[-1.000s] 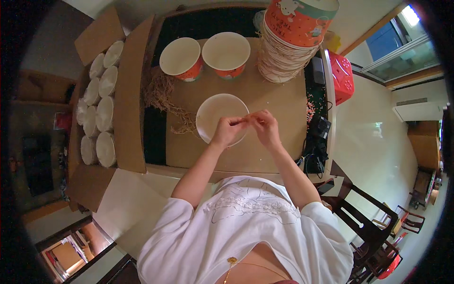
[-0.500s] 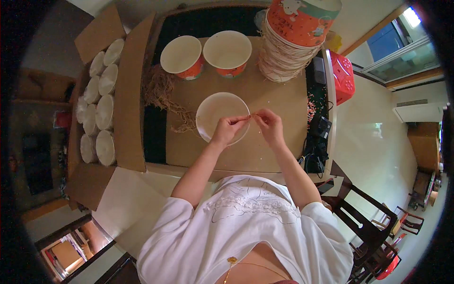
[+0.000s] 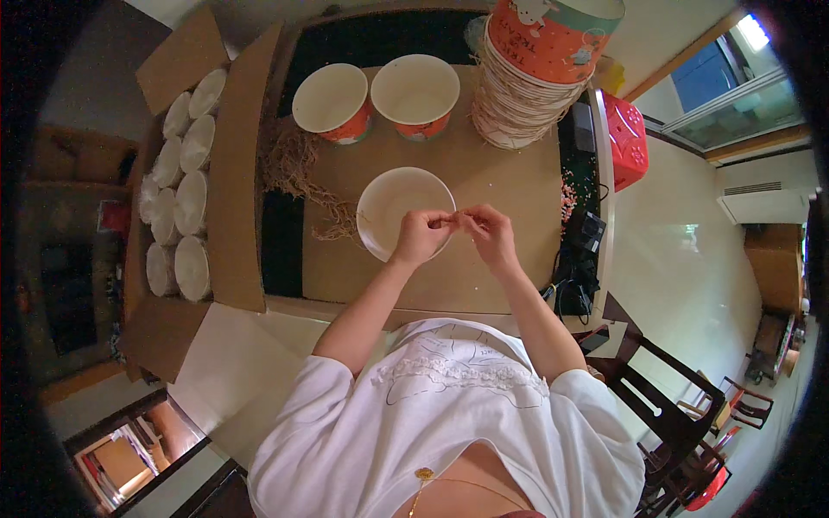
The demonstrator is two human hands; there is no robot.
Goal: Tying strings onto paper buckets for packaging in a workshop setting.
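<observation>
open brown cardboard box (image 3: pixel 231 186) at left, white lidded cups (image 3: pixel 192 203) inside

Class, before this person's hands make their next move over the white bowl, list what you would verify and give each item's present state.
1. White bowl upright on the table: ok.
2. Left hand and right hand meet over the bowl's near rim: ok.
3. What the fingertips pinch: cannot tell, too small.
4. Two orange cups stand open behind: ok.
5. Straw-like filler lies within left reach: ok.
6. Tall cup stack steady: cannot tell.
</observation>
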